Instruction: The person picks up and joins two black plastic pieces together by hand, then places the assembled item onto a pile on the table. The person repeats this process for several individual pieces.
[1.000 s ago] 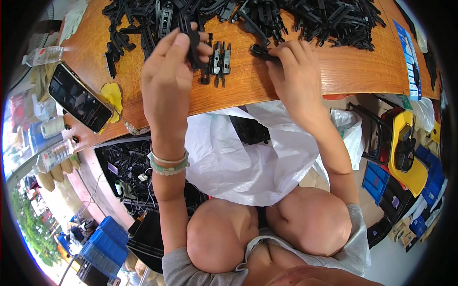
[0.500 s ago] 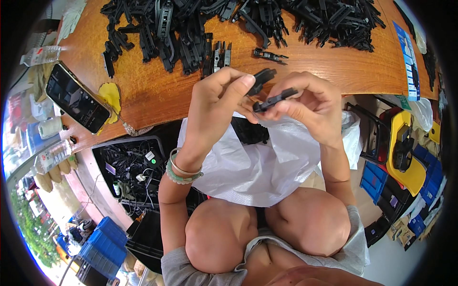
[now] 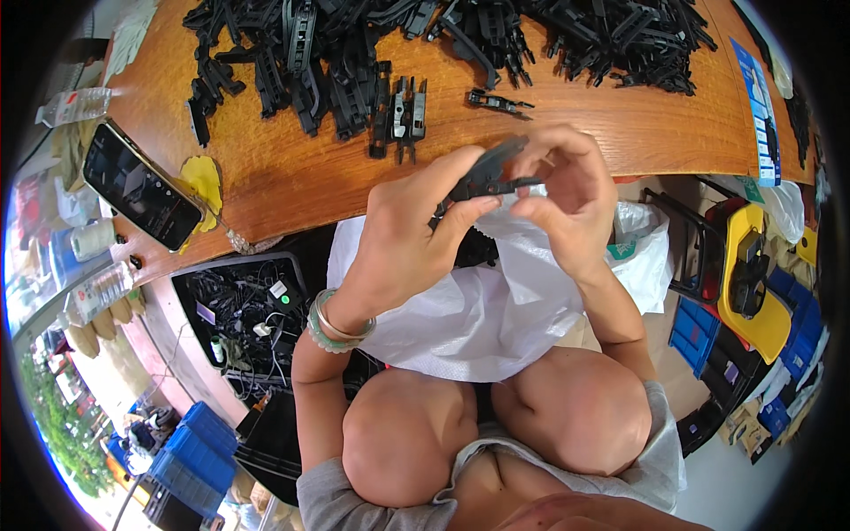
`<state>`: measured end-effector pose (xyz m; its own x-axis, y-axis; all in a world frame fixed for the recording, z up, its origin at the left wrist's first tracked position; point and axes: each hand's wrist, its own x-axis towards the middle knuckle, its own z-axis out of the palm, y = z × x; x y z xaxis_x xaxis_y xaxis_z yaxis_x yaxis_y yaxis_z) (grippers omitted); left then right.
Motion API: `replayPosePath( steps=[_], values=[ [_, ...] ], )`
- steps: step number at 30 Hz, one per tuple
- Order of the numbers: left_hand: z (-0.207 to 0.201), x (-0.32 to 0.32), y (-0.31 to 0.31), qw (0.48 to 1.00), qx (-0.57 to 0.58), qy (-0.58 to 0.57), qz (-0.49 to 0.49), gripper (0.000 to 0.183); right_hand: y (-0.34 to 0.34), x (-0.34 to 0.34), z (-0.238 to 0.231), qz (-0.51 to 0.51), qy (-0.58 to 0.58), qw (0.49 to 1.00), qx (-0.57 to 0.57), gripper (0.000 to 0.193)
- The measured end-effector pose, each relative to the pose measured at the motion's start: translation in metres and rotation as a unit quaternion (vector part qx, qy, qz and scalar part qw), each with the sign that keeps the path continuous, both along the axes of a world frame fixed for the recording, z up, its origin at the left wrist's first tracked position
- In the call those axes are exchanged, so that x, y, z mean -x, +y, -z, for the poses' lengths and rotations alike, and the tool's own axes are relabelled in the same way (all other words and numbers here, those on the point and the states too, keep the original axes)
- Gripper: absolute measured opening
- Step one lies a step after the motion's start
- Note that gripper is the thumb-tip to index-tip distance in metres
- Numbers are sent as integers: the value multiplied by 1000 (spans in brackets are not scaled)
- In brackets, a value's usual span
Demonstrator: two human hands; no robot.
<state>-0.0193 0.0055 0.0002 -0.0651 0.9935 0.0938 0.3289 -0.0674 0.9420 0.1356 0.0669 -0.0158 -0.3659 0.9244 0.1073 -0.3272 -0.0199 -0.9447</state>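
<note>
My left hand (image 3: pixel 412 226) is closed on two slim black plastic parts (image 3: pixel 489 177), which meet at the left and spread apart in a V toward the right. My right hand (image 3: pixel 575 199) is curled beside their free ends, its thumb and fingers apart with nothing visible gripped between them. Whether a fingertip touches the parts I cannot tell. On the table just beyond my hands stand several similar black pieces (image 3: pixel 398 115) side by side, and a single black clip-like piece (image 3: pixel 500 103) lies to their right. A white woven sack (image 3: pixel 469 310) drapes over my lap below the hands.
Heaps of black plastic parts (image 3: pixel 620 40) cover the far side of the wooden table (image 3: pixel 292 181). A phone (image 3: pixel 142 186) leans by a yellow piece (image 3: pixel 205 181) at the left. Below are a black bin of parts (image 3: pixel 243 327) and, right, a yellow chair (image 3: pixel 753 301).
The two parts, one in each hand before, are now together in my left hand. My right hand has loosened its fingers. The left hand has turned, its back now facing up.
</note>
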Motion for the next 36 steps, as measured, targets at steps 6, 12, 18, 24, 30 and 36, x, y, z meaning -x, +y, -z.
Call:
replayPosePath(
  steps=[6,12,18,24,30,36],
  values=[
    [-4,1,-2,998,-10,38,45,32,7,-14,6,-40,-128,980,-149,34],
    [7,0,-1,998,-57,17,34,32,11,-14,11,-21,-151,963,-224,30],
    [-2,14,3,996,-15,71,59,35,12,-14,4,-72,-179,972,-135,26],
    [3,48,60,975,-100,200,7,22,35,-9,4,-140,-249,928,-240,21],
    [14,29,105,842,-221,488,63,25,54,5,11,57,-447,782,-429,16],
    [6,32,91,916,-179,341,-114,11,43,-7,8,73,-435,774,-455,17]
  ],
)
